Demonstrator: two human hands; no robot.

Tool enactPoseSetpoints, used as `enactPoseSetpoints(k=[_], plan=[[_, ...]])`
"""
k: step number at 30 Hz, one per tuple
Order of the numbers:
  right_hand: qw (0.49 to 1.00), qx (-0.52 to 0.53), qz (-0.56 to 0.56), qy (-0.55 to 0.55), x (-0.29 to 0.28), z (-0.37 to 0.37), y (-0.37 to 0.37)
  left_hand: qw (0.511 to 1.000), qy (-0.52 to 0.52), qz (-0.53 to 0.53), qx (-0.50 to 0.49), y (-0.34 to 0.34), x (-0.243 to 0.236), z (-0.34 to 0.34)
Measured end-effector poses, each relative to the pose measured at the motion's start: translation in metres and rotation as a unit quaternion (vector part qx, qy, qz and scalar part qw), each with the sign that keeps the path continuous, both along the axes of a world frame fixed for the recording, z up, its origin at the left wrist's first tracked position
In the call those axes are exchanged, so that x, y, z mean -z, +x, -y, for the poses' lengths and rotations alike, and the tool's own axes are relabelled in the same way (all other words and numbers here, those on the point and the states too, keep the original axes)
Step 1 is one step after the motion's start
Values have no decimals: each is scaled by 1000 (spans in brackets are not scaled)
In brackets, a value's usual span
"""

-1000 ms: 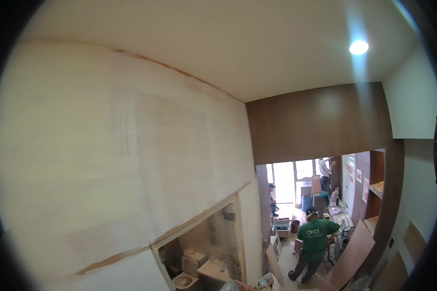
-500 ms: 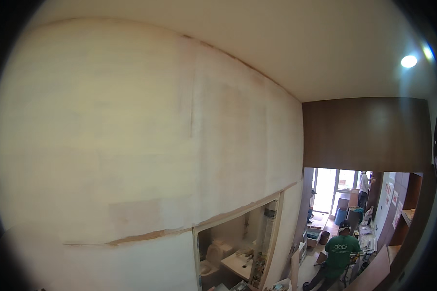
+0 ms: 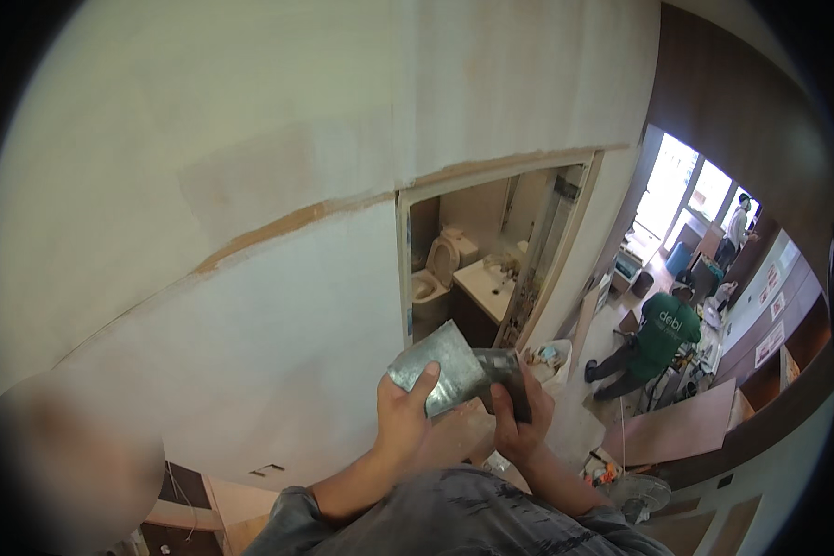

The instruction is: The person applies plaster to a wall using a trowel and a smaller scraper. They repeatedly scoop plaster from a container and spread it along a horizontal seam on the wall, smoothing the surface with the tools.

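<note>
In front of my body both hands are raised and each grips a flat piece. My left hand (image 3: 404,410) is closed on a silver, roughly square metal plate (image 3: 452,357), thumb pressed on its face. The plate's surface is smeared and shiny. My right hand (image 3: 525,419) is closed round a darker grey plate (image 3: 502,363) with a lighter upper edge. The two pieces meet or overlap at their adjoining edges; whether they touch cannot be told. Handles, if any, are hidden by my fingers.
A pale patched wall (image 3: 278,296) with a brown seam fills the left. Ahead, a doorway frames a toilet (image 3: 431,281) and a washbasin (image 3: 485,289). Lower right, a person in a green shirt (image 3: 667,334) bends by cluttered materials. A fan (image 3: 641,496) and leaning board (image 3: 672,422) stand nearer.
The view has tilted down from the upper wall and ceiling. Both my hands and the two plates now show; before, neither was visible. The doorway and the person in green sit higher in view.
</note>
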State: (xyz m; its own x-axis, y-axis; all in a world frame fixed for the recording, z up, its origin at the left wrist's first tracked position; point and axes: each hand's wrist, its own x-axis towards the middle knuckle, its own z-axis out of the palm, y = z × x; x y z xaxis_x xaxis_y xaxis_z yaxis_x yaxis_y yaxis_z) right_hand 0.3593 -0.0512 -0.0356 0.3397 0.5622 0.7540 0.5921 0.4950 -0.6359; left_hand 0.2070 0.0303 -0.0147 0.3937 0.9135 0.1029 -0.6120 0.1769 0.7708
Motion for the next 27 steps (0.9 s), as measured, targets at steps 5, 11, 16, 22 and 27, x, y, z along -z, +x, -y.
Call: enactPoseSetpoints(k=[5,11,16,22,27], plan=[[995,-62,-18,-78,-23,9,-4,998,51,-43,-6,-7,-9,4],[974,-111,-11,-197,-24,6,11,993,69,-83,37,-4,-7,-9],[929,-136,36,-342,-31,2,24,974,128,-180,47,-8,-5,-14],[953,-25,141,-267,-13,1,17,929,191,-307,-73,-11,14,-24],[951,15,181,-252,12,-14,12,924,208,-322,-7,-24,23,-18]])
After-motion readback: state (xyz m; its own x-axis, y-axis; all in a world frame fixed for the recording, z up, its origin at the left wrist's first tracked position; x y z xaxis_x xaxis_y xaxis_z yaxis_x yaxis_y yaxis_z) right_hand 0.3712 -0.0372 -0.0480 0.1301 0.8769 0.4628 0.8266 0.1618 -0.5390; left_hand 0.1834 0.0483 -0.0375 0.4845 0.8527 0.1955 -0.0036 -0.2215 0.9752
